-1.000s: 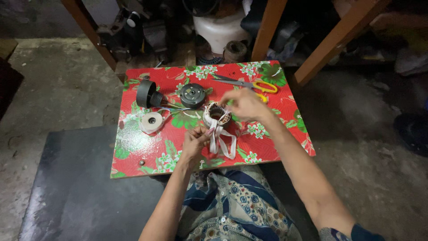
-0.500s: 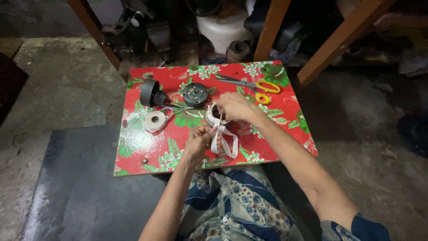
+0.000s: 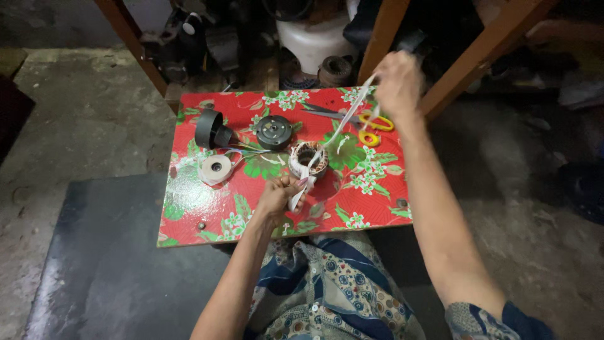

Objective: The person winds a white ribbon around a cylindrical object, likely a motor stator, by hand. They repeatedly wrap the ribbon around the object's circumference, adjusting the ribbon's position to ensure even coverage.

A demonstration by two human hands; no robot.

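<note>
A round wound coil, a motor stator, sits on the red flowered board. A white tape strip runs from it up to my right hand, which is raised high over the board's far edge, pinching the strip taut. Just in front of the stator, my left hand grips the strip's other end.
On the board lie a black tape roll, a white tape roll, a black round motor part and yellow-handled scissors. Wooden legs and dark clutter stand behind. A dark mat covers the concrete floor at the left.
My right hand has risen from the stator up and away to the far right, drawing the white strip out taut. The left hand has stayed by the stator.
</note>
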